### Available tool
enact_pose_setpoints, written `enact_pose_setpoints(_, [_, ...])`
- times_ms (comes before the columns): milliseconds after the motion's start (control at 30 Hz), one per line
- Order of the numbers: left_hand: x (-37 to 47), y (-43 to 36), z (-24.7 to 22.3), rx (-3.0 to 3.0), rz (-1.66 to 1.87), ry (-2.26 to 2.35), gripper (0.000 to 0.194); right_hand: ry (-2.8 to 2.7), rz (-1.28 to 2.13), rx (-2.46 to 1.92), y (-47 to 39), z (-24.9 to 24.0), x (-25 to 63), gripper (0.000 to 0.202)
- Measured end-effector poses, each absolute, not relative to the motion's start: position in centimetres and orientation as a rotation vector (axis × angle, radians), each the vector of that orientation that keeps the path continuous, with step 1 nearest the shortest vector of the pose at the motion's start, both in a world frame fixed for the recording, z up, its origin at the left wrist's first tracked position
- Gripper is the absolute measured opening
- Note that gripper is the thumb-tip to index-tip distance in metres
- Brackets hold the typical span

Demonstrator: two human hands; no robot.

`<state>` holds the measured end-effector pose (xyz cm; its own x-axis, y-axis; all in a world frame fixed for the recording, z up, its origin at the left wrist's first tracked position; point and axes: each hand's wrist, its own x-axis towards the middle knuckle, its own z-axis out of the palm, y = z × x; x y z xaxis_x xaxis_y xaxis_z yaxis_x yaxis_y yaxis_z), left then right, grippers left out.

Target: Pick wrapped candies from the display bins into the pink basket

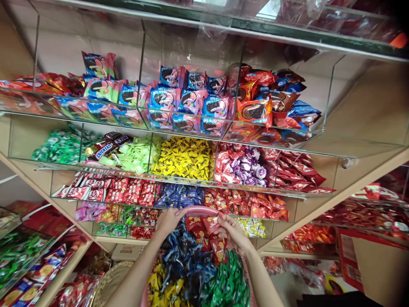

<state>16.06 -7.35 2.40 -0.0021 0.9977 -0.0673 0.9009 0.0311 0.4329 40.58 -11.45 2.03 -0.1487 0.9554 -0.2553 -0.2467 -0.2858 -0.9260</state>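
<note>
A pink basket (201,209) holds yellow, dark blue, green and red wrapped candies. My left hand (171,219) is closed on the basket's far rim, left of its middle. At the basket's far right, my right hand (230,230) has its thumb and fingers closed on a small red candy packet (211,224). Other red packets (219,250) lie just below that hand, beside the green candies (230,281). Behind the basket, a low shelf compartment holds similar red packets (228,200), next to blue candies (179,196).
Glass-divided shelves (191,132) rise ahead, with cookie packs (162,98) above and yellow candies (182,158) below. A glass ledge (287,38) crosses the top. More shelving (364,217) stands right. A cardboard box (380,264) is at lower right, a woven basket (111,283) at lower left.
</note>
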Motion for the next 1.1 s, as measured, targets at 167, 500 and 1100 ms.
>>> enact_pose_setpoints(167, [15.9, -7.2, 2.2, 1.974, 0.392, 1.950, 0.064, -1.189, 1.551, -1.241, -11.6, 1.3, 40.7, 0.035])
enact_pose_setpoints(500, [15.7, -7.1, 1.8, 1.964, 0.380, 1.944, 0.062, -1.573, 1.367, -1.292, -12.4, 2.0, 41.8, 0.031])
enact_pose_setpoints(1100, [15.7, -7.1, 1.6, 1.999, 0.372, 1.943, 0.063, -1.772, 1.177, -1.280, -12.3, 4.0, 41.5, 0.028])
